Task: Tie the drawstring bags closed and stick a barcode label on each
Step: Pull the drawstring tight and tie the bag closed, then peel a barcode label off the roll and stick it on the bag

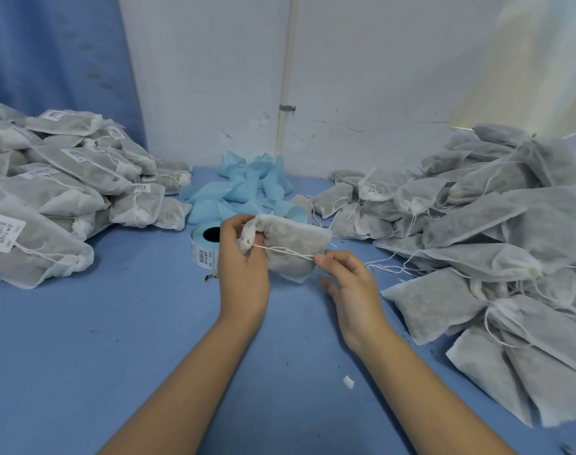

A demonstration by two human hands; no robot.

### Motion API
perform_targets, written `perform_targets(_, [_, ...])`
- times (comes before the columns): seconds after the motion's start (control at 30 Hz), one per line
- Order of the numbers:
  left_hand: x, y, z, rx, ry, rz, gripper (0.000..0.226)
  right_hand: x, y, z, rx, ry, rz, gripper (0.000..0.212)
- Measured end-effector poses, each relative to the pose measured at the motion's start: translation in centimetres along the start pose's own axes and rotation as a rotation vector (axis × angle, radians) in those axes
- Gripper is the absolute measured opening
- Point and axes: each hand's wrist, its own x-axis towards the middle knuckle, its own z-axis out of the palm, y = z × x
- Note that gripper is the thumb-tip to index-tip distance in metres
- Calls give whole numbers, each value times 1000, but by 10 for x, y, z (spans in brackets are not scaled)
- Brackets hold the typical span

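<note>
Centre: my left hand (244,261) grips the gathered neck of a drawstring bag (296,238), to keep the mouth cinched. My right hand (354,287) pinches the drawstring (280,250), taut toward 4 o'clock, other fingers loose, probably for knotting. Label roll (205,239) sits just beside the bag at 9 o'clock, within reach. Labelled bags (67,182) are piled farther at 9, unlabelled bags (483,224) at 3.

You had a blue bench (116,339) before you, with a heap of crumpled pale blue strips (247,185) at its back edge. Behind stood a white wall (362,77) with a pipe (288,77), a blue curtain (50,60) at your left. A small white scrap (349,382) lay near you.
</note>
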Motion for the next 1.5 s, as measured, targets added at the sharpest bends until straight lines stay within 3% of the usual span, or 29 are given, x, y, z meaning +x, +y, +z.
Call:
perform_targets(0.2, [5,-4,-1,-17,-22,-170,31,2,5,1,72,-2,13,15])
perform_targets(0.33, [6,-2,3,-367,-86,-403,44,3,5,1,75,50,26,14])
perform_targets(0.47, [0,-5,7,-574,-62,-477,54,4,4,1,168,62,57,12])
perform_targets(0.6, [-10,-8,14,-309,-128,-432,69,3,6,5,293,16,122,13])
perform_targets(0.7, [-14,-8,15,-197,-175,-382,41,0,9,9,242,-3,109,13])
perform_targets(0.83, [-11,-11,10,-222,-129,-439,18,-3,10,10,82,-30,40,10])
perform_targets(1.0, [2,-10,0,-288,-16,-504,21,-2,18,11,-285,-2,-49,19])
perform_targets(1.1, [9,-11,-14,-65,-25,-365,13,3,21,13,-352,26,19,17])
perform_targets(1.27, [11,-14,-35,385,-214,-64,13,5,20,10,-375,-61,84,13])
perform_targets(1.43, [12,-22,-36,543,-210,-55,9,1,22,7,-345,-109,33,19])
perform_targets(1.5, [12,-25,-36,551,-182,-63,21,1,22,8,-351,-117,23,21])
